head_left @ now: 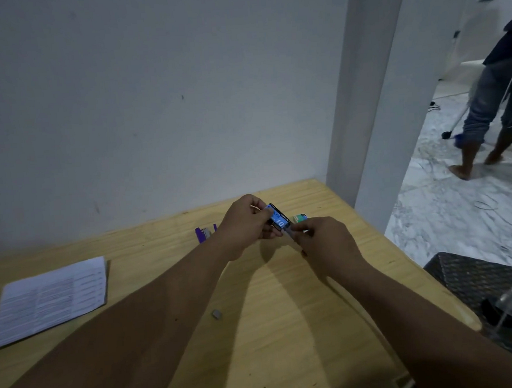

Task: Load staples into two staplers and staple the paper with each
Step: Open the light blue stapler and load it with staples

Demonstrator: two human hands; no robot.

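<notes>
My left hand (246, 221) grips a small blue and black stapler (277, 218) marked "10", held above the wooden table (288, 328). My right hand (325, 243) pinches the lower end of the same stapler, where a grey part sticks out. A purple stapler (204, 233) lies on the table just behind my left wrist, partly hidden. A small green and white staple box (300, 218) sits right of the held stapler. The printed paper (50, 300) lies flat at the table's left. A small grey strip of staples (217, 314) rests on the table between my forearms.
The table meets a white wall at the back and a pillar (360, 95) at the right corner. A dark woven seat (482, 281) with a clear plastic item stands right of the table. A person (491, 110) walks on the marble floor at far right.
</notes>
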